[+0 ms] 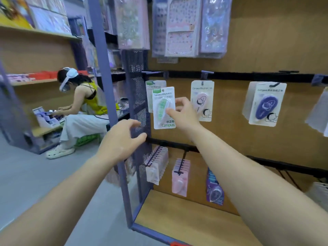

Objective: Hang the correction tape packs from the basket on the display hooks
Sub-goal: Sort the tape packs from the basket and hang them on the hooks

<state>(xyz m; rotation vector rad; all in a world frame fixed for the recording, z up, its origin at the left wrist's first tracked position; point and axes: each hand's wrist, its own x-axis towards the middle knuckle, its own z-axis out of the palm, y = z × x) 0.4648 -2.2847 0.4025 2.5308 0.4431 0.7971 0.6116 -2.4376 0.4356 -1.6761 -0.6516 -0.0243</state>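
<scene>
A green pack of correction tape was pinched at its right edge by the right hand, thumb on the front, fingers behind. It was held upright in front of a second green pack below the black rail; whether it was on a hook could not be told. The left hand was loose and held nothing, beside the mesh panel. A pink pack and a purple pack were hung further right. More packs were hung on the lower hooks. A person was seated at left.
</scene>
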